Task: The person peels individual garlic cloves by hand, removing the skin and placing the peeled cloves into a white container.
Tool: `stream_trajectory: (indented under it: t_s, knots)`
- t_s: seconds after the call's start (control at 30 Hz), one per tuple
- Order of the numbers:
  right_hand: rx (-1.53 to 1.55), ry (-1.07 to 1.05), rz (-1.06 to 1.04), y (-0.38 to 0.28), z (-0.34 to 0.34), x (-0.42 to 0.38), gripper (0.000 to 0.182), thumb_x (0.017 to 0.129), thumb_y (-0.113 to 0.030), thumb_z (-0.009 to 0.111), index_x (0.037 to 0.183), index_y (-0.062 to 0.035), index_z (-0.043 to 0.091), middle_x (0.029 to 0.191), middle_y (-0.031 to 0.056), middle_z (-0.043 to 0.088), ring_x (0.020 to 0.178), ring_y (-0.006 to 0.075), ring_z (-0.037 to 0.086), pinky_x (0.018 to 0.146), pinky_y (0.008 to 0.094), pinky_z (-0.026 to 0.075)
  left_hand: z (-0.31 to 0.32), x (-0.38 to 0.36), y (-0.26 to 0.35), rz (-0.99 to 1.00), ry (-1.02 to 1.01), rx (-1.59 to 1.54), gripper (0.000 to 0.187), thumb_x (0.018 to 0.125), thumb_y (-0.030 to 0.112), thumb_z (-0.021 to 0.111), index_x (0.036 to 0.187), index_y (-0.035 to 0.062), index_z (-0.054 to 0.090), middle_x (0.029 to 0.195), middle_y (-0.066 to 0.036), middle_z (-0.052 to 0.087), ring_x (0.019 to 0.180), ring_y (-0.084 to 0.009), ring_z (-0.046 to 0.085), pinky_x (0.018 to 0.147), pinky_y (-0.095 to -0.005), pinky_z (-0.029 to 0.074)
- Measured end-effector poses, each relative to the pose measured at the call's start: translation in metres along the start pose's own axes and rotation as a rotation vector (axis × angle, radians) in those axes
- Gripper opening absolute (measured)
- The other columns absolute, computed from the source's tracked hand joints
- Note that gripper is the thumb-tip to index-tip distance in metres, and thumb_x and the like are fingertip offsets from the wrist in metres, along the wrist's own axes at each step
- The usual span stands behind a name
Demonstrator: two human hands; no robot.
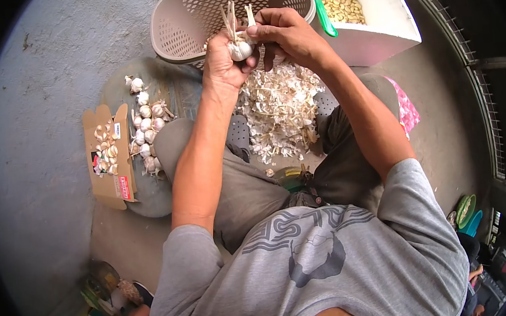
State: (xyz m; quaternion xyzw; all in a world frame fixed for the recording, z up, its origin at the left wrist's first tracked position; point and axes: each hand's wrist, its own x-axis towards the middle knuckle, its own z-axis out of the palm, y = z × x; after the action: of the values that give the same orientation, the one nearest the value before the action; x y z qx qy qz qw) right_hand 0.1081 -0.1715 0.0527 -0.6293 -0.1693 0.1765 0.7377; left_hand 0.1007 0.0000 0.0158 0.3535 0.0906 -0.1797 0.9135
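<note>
A white garlic bulb (pixel 241 50) with dry stalks pointing up sits in my left hand (pixel 221 64), whose fingers are closed around it. My right hand (pixel 288 33) meets it from the other side, thumb and fingers pinched on a pale garlic stalk (pixel 250 17) at the bulb's top. Both hands are above the near rim of a beige perforated basket (pixel 177 29). Below them a heap of papery garlic skins (pixel 279 110) lies on the floor between my feet. The tips of my right fingers are partly hidden.
Whole garlic bulbs (pixel 146 124) lie on a round grey surface (pixel 149 206) to my left, beside a cardboard box (pixel 107 192) holding loose cloves. A white box (pixel 375 39) with peeled cloves (pixel 342 9) and a green handle (pixel 325 16) at its edge stands right. Other people are partly visible behind.
</note>
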Motion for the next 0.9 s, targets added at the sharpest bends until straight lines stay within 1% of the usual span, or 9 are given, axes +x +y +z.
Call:
stream_trajectory:
  t_s: [0.1, 0.2, 0.4, 0.5, 0.53, 0.63, 0.67, 0.83, 0.9]
  knots:
    - [-0.092, 0.005, 0.020, -0.015, 0.000, -0.009, 0.027, 0.099, -0.020, 0.065, 0.088, 0.0040, 0.063, 0.069, 0.0070, 0.063, 0.054, 0.0140, 0.065, 0.045, 0.0310, 0.053, -0.002, -0.001, 0.000, 0.017, -0.003, 0.033, 0.024, 0.095, 0.030, 0.059, 0.100, 0.0062, 0.063, 0.074, -0.008, 0.065, 0.047, -0.0197, 0.058, 0.034, -0.0300, 0.043]
    - [-0.489, 0.127, -0.057, -0.011, -0.007, -0.007, 0.026, 0.096, -0.019, 0.065, 0.088, 0.0058, 0.062, 0.066, 0.0091, 0.062, 0.052, 0.0163, 0.066, 0.045, 0.0323, 0.054, -0.004, -0.003, 0.002, 0.056, 0.012, 0.031, 0.028, 0.093, 0.032, 0.062, 0.097, 0.0046, 0.064, 0.075, -0.010, 0.066, 0.048, -0.0213, 0.060, 0.035, -0.0304, 0.044]
    - [-0.618, -0.052, 0.033, -0.016, -0.030, -0.009, 0.024, 0.092, -0.016, 0.065, 0.084, 0.0061, 0.061, 0.061, 0.0081, 0.057, 0.047, 0.0160, 0.062, 0.043, 0.0329, 0.051, -0.003, -0.002, 0.002, 0.095, 0.063, 0.140, 0.048, 0.092, 0.052, 0.069, 0.099, 0.0039, 0.068, 0.079, -0.010, 0.067, 0.050, -0.0231, 0.060, 0.038, -0.0284, 0.038]
    - [-0.636, 0.000, -0.015, -0.005, -0.037, -0.008, 0.025, 0.095, -0.019, 0.066, 0.086, 0.0043, 0.061, 0.059, 0.0064, 0.056, 0.045, 0.0128, 0.057, 0.042, 0.0311, 0.048, -0.001, -0.005, 0.004, 0.143, 0.006, 0.073, 0.040, 0.093, 0.038, 0.074, 0.102, 0.0002, 0.065, 0.082, -0.010, 0.066, 0.057, -0.0219, 0.061, 0.044, -0.0310, 0.045]
    - [-0.603, 0.042, -0.003, -0.007, -0.037, -0.008, 0.026, 0.097, -0.020, 0.066, 0.088, 0.0039, 0.062, 0.059, 0.0060, 0.055, 0.046, 0.0123, 0.057, 0.042, 0.0308, 0.048, 0.001, -0.005, 0.006, 0.165, 0.006, 0.129, 0.043, 0.096, 0.043, 0.065, 0.112, 0.0026, 0.064, 0.086, -0.010, 0.065, 0.064, -0.0226, 0.060, 0.051, -0.0316, 0.042]
    - [-0.530, 0.107, -0.082, -0.009, -0.029, -0.008, 0.027, 0.101, -0.021, 0.065, 0.090, 0.0031, 0.060, 0.057, 0.0047, 0.054, 0.046, 0.0117, 0.058, 0.043, 0.0302, 0.048, 0.002, 0.000, 0.008, 0.104, -0.029, -0.025, 0.036, 0.102, 0.036, 0.055, 0.113, 0.0027, 0.062, 0.090, -0.010, 0.065, 0.065, -0.0231, 0.058, 0.052, -0.0322, 0.040]
    - [-0.498, 0.108, -0.099, -0.004, -0.026, -0.008, 0.027, 0.101, -0.021, 0.065, 0.090, 0.0031, 0.060, 0.057, 0.0047, 0.054, 0.046, 0.0118, 0.058, 0.043, 0.0300, 0.048, 0.005, 0.001, 0.005, 0.103, 0.095, -0.049, 0.035, 0.106, 0.034, 0.045, 0.105, 0.0029, 0.061, 0.086, -0.010, 0.063, 0.060, -0.0218, 0.053, 0.051, -0.0324, 0.036]
    - [-0.577, 0.021, 0.055, -0.001, -0.026, -0.007, 0.022, 0.096, -0.013, 0.064, 0.082, 0.0033, 0.058, 0.058, 0.0048, 0.055, 0.046, 0.0121, 0.058, 0.042, 0.0303, 0.049, -0.019, 0.010, 0.014, 0.123, 0.089, -0.150, 0.036, 0.107, 0.035, 0.046, 0.091, 0.0057, 0.059, 0.073, -0.006, 0.056, 0.050, -0.0168, 0.044, 0.045, -0.0309, 0.031]
    - [-0.680, -0.115, 0.096, -0.004, -0.027, -0.010, 0.012, 0.088, -0.007, 0.065, 0.083, 0.0041, 0.061, 0.062, 0.0099, 0.060, 0.051, 0.0188, 0.062, 0.049, 0.0351, 0.052, -0.021, 0.005, 0.025, 0.154, -0.001, -0.146, 0.036, 0.107, 0.035, 0.046, 0.088, 0.0065, 0.058, 0.069, -0.004, 0.054, 0.047, -0.0154, 0.041, 0.043, -0.0302, 0.029]
